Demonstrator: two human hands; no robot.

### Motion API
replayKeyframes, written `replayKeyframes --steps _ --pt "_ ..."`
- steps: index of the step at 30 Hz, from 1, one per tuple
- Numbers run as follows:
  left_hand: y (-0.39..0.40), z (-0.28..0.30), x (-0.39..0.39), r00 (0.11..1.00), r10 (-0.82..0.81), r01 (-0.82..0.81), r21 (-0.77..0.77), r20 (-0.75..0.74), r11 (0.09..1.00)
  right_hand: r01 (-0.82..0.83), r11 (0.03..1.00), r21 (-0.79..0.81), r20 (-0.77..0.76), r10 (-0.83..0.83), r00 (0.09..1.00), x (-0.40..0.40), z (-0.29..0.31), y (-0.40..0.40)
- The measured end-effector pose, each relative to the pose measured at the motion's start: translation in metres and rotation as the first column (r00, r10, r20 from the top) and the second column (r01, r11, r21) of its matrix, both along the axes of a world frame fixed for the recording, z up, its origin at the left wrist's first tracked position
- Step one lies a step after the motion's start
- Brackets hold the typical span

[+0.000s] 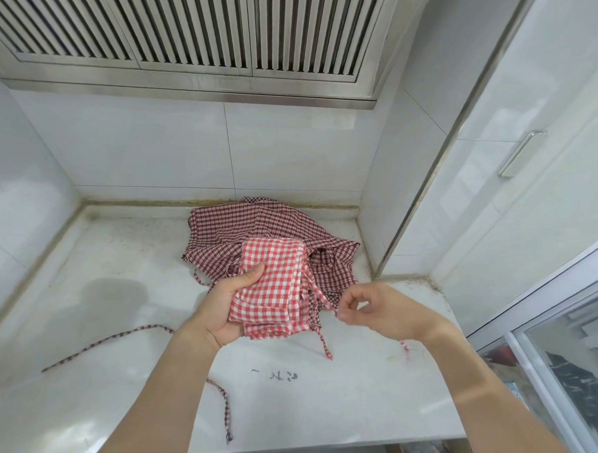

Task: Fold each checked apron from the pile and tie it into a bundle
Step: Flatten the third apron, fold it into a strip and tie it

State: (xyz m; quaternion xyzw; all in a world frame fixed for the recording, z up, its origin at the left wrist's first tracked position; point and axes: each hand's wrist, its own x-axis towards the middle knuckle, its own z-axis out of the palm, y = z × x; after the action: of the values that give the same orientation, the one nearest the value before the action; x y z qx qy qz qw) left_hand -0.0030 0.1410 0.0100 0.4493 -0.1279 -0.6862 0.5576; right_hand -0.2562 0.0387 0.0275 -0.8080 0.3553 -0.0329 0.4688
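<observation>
A dark checked strap (100, 344) trails over the left part of the counter (121, 268), well clear of its left edge, with bare white surface around it; a second strap end (227, 414) hangs near the front edge. The left hand (225, 305) holds the folded red apron (276, 289) above the counter's middle, palm under it, thumb curled over its upper face. Behind it, a dark checked apron (256, 228) lies crumpled against the back edge, reaching toward the back right corner. The right hand (373, 308) pinches the red apron's tie (323, 299) between thumb and fingertips, the other fingers curled; the tie runs taut from the fold. Another tie end (325, 345) dangles toward the counter. The right edge meets a tiled wall (407, 153).
</observation>
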Motion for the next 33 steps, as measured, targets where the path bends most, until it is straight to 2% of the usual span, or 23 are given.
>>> replayKeyframes --steps 2,3,4,6,8,11,18,22,25,27,33 --pt "0.001 0.005 0.005 0.999 -0.033 0.033 -0.022 0.020 0.999 -0.003 0.999 -0.044 -0.104 -0.001 0.995 -0.008 -0.011 -0.004" --pt "0.000 0.007 0.006 0.998 -0.053 0.054 -0.027 0.027 0.998 0.042 0.993 -0.108 -0.084 -0.051 0.995 -0.009 -0.014 -0.005" --pt "0.000 0.010 0.006 0.997 -0.072 0.073 -0.032 0.031 0.997 0.116 0.978 -0.172 -0.018 -0.121 0.993 -0.006 -0.015 -0.003" --pt "-0.003 0.014 0.004 0.993 -0.116 0.117 -0.044 0.027 0.992 0.230 0.958 -0.168 0.197 -0.196 0.961 0.006 -0.008 0.003" --pt "-0.005 0.015 0.001 0.988 -0.153 0.154 -0.062 0.021 0.986 0.216 0.973 -0.085 0.353 -0.173 0.919 0.021 0.001 0.010" --pt "-0.008 0.015 -0.005 0.985 -0.170 0.169 -0.068 -0.002 0.983 0.205 0.979 -0.004 0.432 -0.184 0.883 0.034 0.009 0.011" --pt "-0.001 0.016 -0.011 0.987 -0.163 0.163 -0.036 0.008 0.986 0.161 0.985 0.066 0.403 -0.174 0.898 0.028 0.019 0.002" --pt "0.001 0.015 -0.009 0.991 -0.133 0.133 0.003 0.023 0.991 0.155 0.987 0.046 0.348 -0.161 0.924 0.020 0.022 -0.002" --pt "0.002 0.016 -0.010 0.987 -0.159 0.160 -0.017 0.021 0.987 0.163 0.984 0.074 0.359 -0.178 0.916 0.019 0.026 -0.001" --pt "0.001 0.014 -0.010 0.986 -0.168 0.168 -0.037 0.004 0.985 0.149 0.989 0.023 0.347 -0.148 0.926 0.019 0.028 0.000" --pt "0.002 0.012 -0.018 0.985 -0.173 0.171 -0.061 -0.029 0.983 0.121 0.976 -0.181 0.163 -0.092 0.982 0.020 0.025 0.005"
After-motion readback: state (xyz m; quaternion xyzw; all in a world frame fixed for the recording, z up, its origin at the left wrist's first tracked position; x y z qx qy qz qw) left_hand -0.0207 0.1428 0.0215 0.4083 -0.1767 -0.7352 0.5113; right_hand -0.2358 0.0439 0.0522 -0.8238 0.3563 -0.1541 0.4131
